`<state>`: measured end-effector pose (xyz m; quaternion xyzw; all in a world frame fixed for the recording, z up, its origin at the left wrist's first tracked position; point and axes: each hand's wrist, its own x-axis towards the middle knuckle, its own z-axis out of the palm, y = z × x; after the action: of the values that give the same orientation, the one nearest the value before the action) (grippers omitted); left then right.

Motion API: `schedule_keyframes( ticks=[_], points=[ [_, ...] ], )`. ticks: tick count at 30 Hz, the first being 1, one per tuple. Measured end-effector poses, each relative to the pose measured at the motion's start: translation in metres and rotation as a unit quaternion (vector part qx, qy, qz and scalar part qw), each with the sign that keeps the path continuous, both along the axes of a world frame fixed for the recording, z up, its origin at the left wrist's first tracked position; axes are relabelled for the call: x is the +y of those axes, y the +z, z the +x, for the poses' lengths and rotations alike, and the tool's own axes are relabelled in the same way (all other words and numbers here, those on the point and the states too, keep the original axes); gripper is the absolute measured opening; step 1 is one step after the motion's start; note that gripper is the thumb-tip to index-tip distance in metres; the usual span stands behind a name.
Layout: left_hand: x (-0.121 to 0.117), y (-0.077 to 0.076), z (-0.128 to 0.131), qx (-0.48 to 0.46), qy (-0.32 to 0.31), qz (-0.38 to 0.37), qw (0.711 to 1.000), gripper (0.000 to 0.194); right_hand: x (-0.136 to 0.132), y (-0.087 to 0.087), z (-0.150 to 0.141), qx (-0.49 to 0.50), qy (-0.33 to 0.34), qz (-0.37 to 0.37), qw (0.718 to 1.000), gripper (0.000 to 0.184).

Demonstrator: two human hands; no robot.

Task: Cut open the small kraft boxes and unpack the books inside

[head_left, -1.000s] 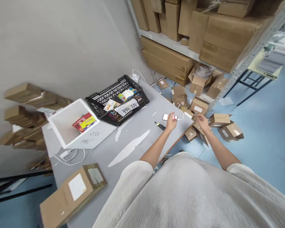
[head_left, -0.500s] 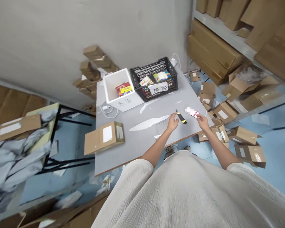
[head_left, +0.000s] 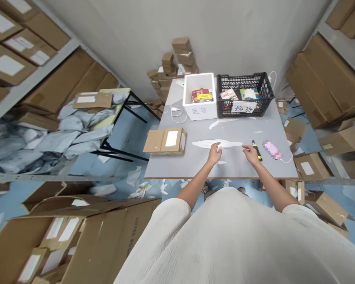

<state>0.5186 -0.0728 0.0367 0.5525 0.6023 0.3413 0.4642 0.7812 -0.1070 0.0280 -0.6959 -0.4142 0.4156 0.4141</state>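
Right hand (head_left: 251, 154) has left the pixelated object (head_left: 272, 150), its shape hidden; fingers curl empty beside a box cutter (head_left: 256, 150); left hand (head_left: 214, 154) half-open, empty.

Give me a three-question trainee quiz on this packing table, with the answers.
1. True or false: from the person's view, the black crate stands to the right of the white box.
2. Multiple choice: what lies nearest the right hand? A) utility knife; B) cardboard mailer; C) white box.
3. Fill in the blank: the sign on the crate is written in ___ characters.

Key: 1 true; 2 A; 3 Chinese.
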Motion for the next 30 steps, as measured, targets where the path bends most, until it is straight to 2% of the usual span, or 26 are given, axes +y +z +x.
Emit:
schedule_keyframes(
  ticks=[4, 10, 14, 17, 21, 25, 30],
  points=[
    [0.006, -0.005, -0.068, -0.002, 0.03, 0.006, 1.0, 0.052, 0.021, 0.001, -0.068, -0.005, 0.033, 0.001, 0.999, 0.038],
    [0.016, -0.018, -0.186, 0.016, 0.072, 0.012, 0.997, 0.052, 0.048, -0.002, -0.185, -0.011, 0.098, 0.002, 0.995, 0.037],
    [0.017, -0.027, -0.256, 0.041, 0.114, 0.024, 0.992, 0.052, 0.06, -0.007, -0.253, -0.02, 0.157, -0.034, 0.987, 0.04],
    [0.017, -0.031, -0.298, 0.062, 0.134, 0.036, 0.988, 0.05, 0.068, -0.009, -0.293, -0.024, 0.191, -0.058, 0.98, 0.038],
    [0.02, -0.036, -0.332, 0.065, 0.15, 0.021, 0.986, 0.052, 0.079, -0.014, -0.332, -0.036, 0.233, -0.072, 0.969, 0.035],
    [0.026, -0.04, -0.344, 0.065, 0.151, -0.018, 0.986, 0.052, 0.085, -0.023, -0.361, -0.07, 0.264, -0.098, 0.957, 0.035],
    [0.027, -0.037, -0.345, 0.07, 0.141, -0.033, 0.987, 0.054, 0.086, -0.032, -0.383, -0.047, 0.274, -0.132, 0.951, 0.061]
  ],
)
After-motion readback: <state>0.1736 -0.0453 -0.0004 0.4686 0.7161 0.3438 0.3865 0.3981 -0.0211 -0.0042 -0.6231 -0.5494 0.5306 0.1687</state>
